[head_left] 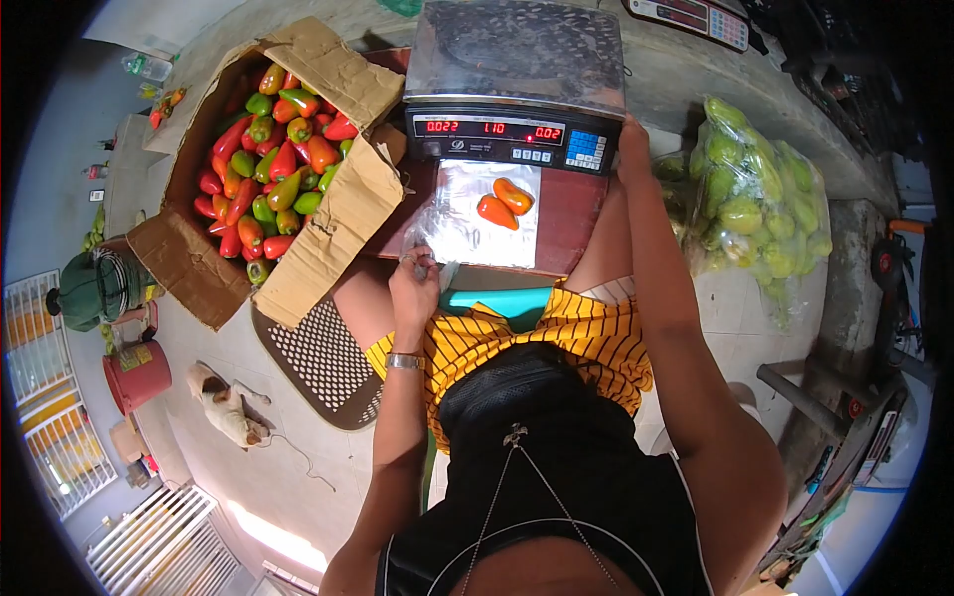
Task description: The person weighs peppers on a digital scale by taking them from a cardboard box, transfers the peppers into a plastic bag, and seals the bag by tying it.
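Observation:
My left hand [415, 282] is closed at the front left corner of a white tray, with clear plastic film by its fingers. On the white tray [462, 238] lie two orange-red peppers [505, 204]. Behind it stands a digital scale [507, 137] with lit red digits and a bare metal platform [512, 55]. My right hand [634, 149] is at the right edge of the scale, its fingers mostly hidden. An open cardboard box [328, 243] full of red, orange and green peppers [268, 174] stands to the left.
Bags of green produce [760, 199] stand at the right. A second scale [691, 18] is at the top right. A brown perforated plastic piece [318, 363] lies below the box. A dog [229, 405] lies on the floor near a red bucket [139, 375]. Another person [99, 288] is at far left.

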`<state>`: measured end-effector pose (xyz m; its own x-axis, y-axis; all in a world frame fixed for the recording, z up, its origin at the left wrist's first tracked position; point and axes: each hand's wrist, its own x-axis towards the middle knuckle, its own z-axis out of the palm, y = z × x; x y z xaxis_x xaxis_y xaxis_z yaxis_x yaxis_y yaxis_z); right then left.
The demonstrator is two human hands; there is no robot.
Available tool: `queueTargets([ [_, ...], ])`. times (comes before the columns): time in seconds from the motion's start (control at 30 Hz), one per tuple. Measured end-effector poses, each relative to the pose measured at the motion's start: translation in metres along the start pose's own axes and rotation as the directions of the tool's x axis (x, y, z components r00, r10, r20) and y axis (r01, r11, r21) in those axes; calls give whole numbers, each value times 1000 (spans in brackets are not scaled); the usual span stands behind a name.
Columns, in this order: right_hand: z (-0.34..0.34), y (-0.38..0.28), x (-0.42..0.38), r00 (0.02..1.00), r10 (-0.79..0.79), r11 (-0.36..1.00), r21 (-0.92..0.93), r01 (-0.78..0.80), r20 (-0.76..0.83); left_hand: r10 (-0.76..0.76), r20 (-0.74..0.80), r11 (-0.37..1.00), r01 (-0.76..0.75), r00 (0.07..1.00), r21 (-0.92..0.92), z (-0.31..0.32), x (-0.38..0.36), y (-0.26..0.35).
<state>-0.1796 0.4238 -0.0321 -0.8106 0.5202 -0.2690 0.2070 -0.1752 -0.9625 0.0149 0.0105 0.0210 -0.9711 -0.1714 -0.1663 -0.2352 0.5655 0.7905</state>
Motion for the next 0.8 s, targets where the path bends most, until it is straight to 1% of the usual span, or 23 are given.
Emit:
queueTargets([
  [0.07, 2, -6, -5, 1000, 18, 1000, -4, -18, -11, -5, 5, 1000, 5, 1000, 3, 0, 0, -1],
  [0.17, 6, -29, -15, 990, 137, 984, 107, -140, 42, -11, 16, 999, 11, 1000, 32, -1, 0, 1],
  [0.27, 12, -38, -24, 972, 74, 930, 336, -147, 221, -17, 20, 1000, 16, 1000, 22, 0, 1, -2],
  [0.37, 8, -20, -7, 979, 48, 986, 146, -78, 199, -29, 19, 999, 28, 999, 36, -1, 0, 4],
  [0.47, 7, -21, -7, 979, 40, 979, 188, -78, 199, -15, 11, 999, 15, 1000, 41, -1, 0, 2],
  [0.67, 6, -22, -7, 978, 10, 982, 181, -49, 206, -33, 10, 999, 33, 999, 5, 1, 0, 1],
  [0.8, 5, -24, -8, 969, 25, 973, 216, -80, 244, -19, 19, 1000, 18, 1000, 23, 0, 1, 1],
])
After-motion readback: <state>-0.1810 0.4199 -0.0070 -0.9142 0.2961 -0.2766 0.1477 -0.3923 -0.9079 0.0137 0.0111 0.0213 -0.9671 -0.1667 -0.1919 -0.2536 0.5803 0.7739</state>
